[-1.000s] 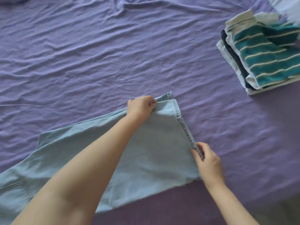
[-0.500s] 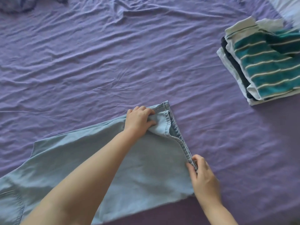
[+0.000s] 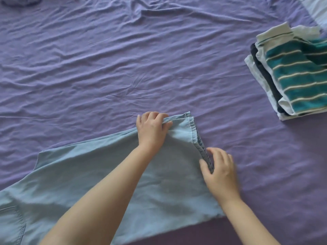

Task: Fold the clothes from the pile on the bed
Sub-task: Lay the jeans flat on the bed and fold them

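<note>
A light blue denim garment (image 3: 92, 175) lies spread across the near part of the purple bed sheet (image 3: 123, 59), running off the left edge of view. My left hand (image 3: 152, 128) grips the garment's far hemmed corner, fingers curled over the edge. My right hand (image 3: 218, 167) pinches the stitched hem on the garment's right side between thumb and fingers. The hem runs straight between both hands.
A stack of folded clothes (image 3: 290, 73), topped by a teal and white striped shirt, sits at the right edge of the bed. A dark blue bundle (image 3: 19, 0) peeks in at the top left corner. A pale cloth (image 3: 316, 7) shows at the top right.
My left hand has pulled the garment's far corner flat, so the bunched fold near it is gone. My right hand has shifted slightly along the hem.
</note>
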The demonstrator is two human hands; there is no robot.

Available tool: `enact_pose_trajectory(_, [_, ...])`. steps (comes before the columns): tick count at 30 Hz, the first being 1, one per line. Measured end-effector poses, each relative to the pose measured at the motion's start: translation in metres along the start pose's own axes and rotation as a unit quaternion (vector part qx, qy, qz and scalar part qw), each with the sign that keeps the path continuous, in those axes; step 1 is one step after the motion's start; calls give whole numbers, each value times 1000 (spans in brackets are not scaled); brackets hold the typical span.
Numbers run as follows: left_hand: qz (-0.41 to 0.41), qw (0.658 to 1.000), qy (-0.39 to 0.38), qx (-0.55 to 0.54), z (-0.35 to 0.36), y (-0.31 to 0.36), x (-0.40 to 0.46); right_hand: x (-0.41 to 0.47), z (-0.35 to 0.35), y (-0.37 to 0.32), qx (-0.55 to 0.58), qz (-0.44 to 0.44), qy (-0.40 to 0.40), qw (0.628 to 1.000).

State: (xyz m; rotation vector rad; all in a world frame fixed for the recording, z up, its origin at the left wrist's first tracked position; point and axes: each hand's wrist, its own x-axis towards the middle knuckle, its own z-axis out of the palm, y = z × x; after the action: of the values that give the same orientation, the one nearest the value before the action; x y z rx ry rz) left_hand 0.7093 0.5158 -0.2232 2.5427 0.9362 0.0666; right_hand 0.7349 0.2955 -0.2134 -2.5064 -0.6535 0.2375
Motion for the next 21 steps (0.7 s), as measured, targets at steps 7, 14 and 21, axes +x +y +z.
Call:
enact_pose_trajectory(7, [-43,996,81,19,-63,-117,-37,109,27,-58,32,85,-60,994])
enact_pose_trajectory(14, [-81,993,30,86,-113,-226,-53,119,36,-51,-38,-6,-51,998])
enact_pose_trajectory(21, [-135,986,19,98,-135,-282,-69,119,37,-60,75,11,-11,997])
